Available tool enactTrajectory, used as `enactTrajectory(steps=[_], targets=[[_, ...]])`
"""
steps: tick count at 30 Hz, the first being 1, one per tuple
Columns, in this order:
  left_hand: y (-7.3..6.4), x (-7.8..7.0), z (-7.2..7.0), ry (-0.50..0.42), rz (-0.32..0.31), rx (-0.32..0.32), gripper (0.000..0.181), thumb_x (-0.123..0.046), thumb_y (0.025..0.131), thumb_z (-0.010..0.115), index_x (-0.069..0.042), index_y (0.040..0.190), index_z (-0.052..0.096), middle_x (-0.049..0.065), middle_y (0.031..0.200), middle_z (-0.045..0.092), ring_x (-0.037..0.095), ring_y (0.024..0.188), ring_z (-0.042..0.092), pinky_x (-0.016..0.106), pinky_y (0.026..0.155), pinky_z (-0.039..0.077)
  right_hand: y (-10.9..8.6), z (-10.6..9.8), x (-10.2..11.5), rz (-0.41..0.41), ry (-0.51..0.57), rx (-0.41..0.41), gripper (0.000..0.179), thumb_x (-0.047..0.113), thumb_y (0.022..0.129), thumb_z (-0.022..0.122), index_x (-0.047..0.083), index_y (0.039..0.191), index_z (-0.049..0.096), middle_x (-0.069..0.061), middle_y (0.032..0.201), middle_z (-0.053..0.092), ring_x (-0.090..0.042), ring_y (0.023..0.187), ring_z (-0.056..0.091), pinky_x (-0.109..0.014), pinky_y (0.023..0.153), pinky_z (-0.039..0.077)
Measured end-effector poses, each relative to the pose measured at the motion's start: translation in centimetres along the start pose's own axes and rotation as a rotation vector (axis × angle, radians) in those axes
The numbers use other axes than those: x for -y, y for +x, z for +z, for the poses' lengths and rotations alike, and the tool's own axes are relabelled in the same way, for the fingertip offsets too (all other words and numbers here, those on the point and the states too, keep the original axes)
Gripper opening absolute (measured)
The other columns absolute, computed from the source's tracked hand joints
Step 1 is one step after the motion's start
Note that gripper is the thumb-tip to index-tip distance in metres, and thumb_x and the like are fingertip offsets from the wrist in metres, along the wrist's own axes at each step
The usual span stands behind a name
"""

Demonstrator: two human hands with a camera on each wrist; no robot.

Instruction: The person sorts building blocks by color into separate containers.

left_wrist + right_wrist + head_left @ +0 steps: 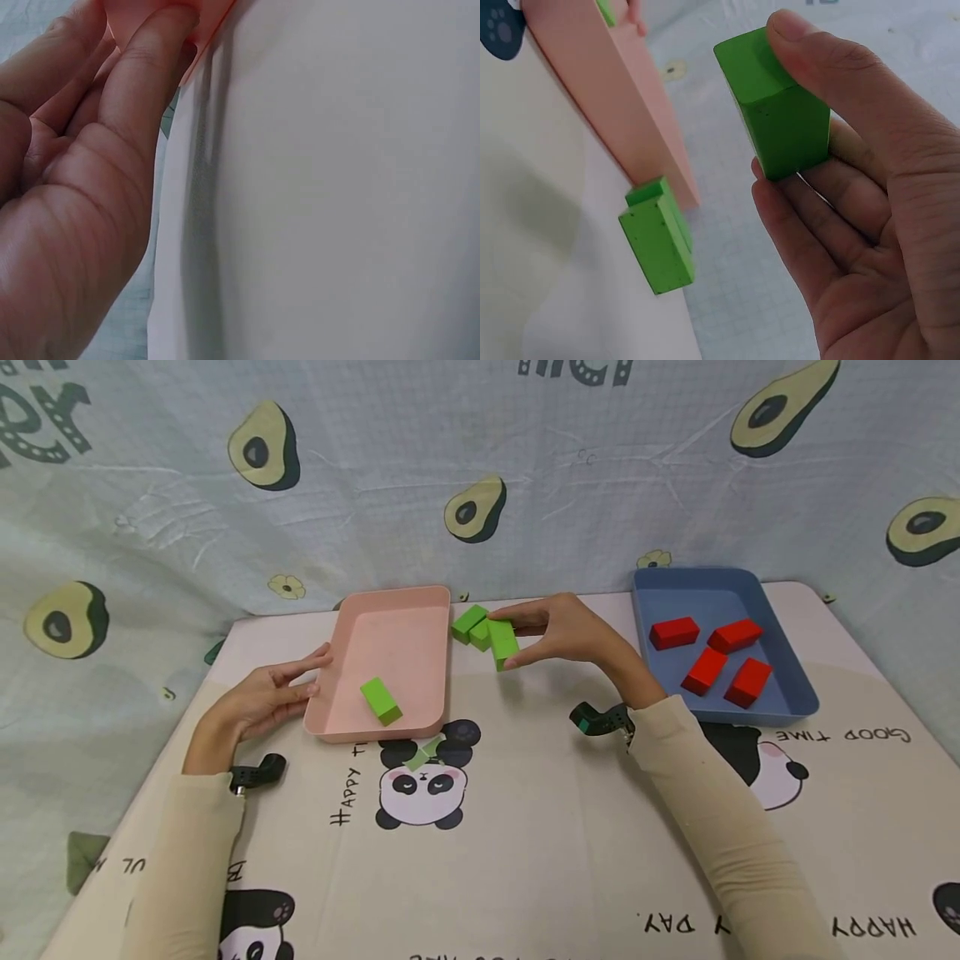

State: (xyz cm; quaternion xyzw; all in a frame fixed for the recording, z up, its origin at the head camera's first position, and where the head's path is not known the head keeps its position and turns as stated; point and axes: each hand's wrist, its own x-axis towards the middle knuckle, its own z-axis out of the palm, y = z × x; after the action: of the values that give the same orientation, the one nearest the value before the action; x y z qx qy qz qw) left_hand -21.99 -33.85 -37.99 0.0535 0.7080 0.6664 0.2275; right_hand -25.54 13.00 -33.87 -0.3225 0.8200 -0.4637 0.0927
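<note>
right hand [573,631] pinches rectangular green wooden block [502,642] beside shallow pink plastic tray [390,727]; left hand [272,697], fingers relaxed, touches tray edge.

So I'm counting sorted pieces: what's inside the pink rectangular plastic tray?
One green wooden block lies on the floor of the pink rectangular plastic tray, near its front edge. The rest of the floor shows bare. The left hand touches the tray's left rim, hiding nothing inside.

Table [540,827] wearing cream panda-print cloth. Lying directly on it: pink tray [438,714] at left-centre, blue tray [798,697] at right, 2 green blocks [471,627] sitting just beside pink tray's right rim.
</note>
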Motion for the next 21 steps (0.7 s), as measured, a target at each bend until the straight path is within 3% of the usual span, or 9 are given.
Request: enactTrajectory(steps=[9,21], targets=[[0.0,0.0,-0.1,-0.017,0.015,0.020,0.058,0.002,0.101,0.057,-0.012,0.155,0.039,-0.005,0.171,0.003,-0.012,0.121,0.053,0.022,0.093,0.055,0.3,0.2,0.2,-0.020,-0.015,0.018,0.070,0.020,0.073,0.094,0.013,0.137,0.066,-0.007,0.137,0.065,-0.023,0.121,0.066,-0.037,0.103,0.052],[0.1,0.0,-0.1,-0.003,0.002,-0.001,0.059,0.002,0.101,0.059,-0.013,0.155,0.040,-0.006,0.171,0.006,-0.014,0.120,0.053,0.023,0.094,0.055,1.1,1.3,1.0,-0.064,0.025,0.049,0.069,0.018,0.073,0.094,0.011,0.136,0.066,-0.009,0.135,0.066,-0.022,0.120,0.067,-0.034,0.104,0.052]])
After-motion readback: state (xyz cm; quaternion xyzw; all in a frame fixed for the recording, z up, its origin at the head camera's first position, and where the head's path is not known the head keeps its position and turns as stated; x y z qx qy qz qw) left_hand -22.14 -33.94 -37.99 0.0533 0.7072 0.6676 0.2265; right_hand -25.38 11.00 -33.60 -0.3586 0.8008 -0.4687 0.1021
